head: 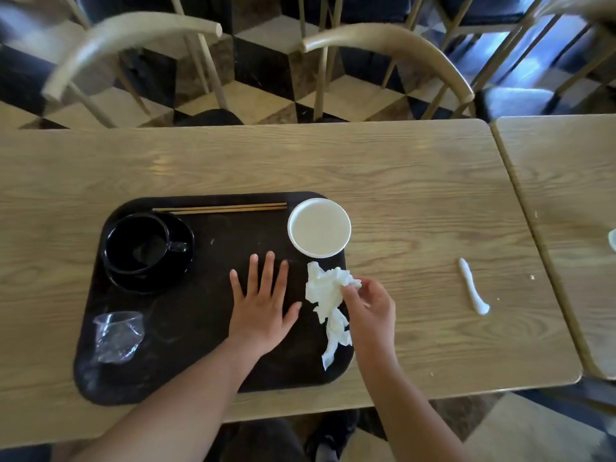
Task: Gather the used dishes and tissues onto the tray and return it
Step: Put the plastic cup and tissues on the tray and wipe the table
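Observation:
A dark tray [206,328] lies on the wooden table [416,181]. On it stand a black cup on a black saucer [148,250] at the left, a crushed clear plastic cup [118,336] at the front left, a pair of chopsticks [220,208] along the far edge and a white bowl [319,227] at the far right corner. My left hand [263,305] rests flat and open on the tray's middle. My right hand [370,308] pinches a crumpled white tissue [328,301] over the tray's right edge. A twisted white tissue [473,286] lies on the table to the right.
Two pale curved-back chairs [383,41] stand beyond the table's far edge on a checkered floor. A second table [566,195] butts against the right side, with a pale object [612,240] at its edge. Small crumbs dot the table near the twisted tissue.

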